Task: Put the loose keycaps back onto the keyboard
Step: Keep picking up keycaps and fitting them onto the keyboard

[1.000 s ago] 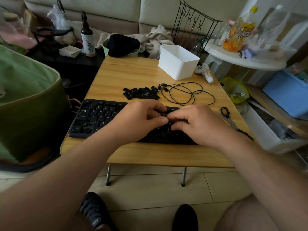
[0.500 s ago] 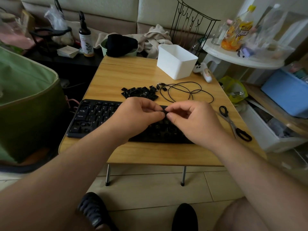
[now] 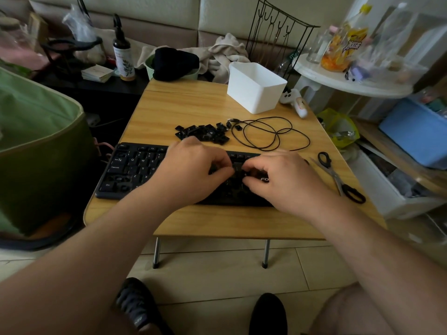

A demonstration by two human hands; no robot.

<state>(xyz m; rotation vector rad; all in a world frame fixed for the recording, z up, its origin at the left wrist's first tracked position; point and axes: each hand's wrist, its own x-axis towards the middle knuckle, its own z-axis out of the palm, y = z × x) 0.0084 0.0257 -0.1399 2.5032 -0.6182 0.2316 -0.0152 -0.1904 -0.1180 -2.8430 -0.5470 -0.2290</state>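
Fingertips (image 3: 226,165) of the left hand (image 3: 191,170) and right hand (image 3: 285,180) curl down together onto the keyboard (image 3: 135,168), where half a second ago they pinched a keycap just above it; whether it has seated is hidden. Beyond the knuckles, the loose keycaps (image 3: 203,133) lie heaped, black and many, so plenty remains.

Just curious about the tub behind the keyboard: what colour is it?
Plain white. The tub stands at the table's far edge, clearest in the head view.
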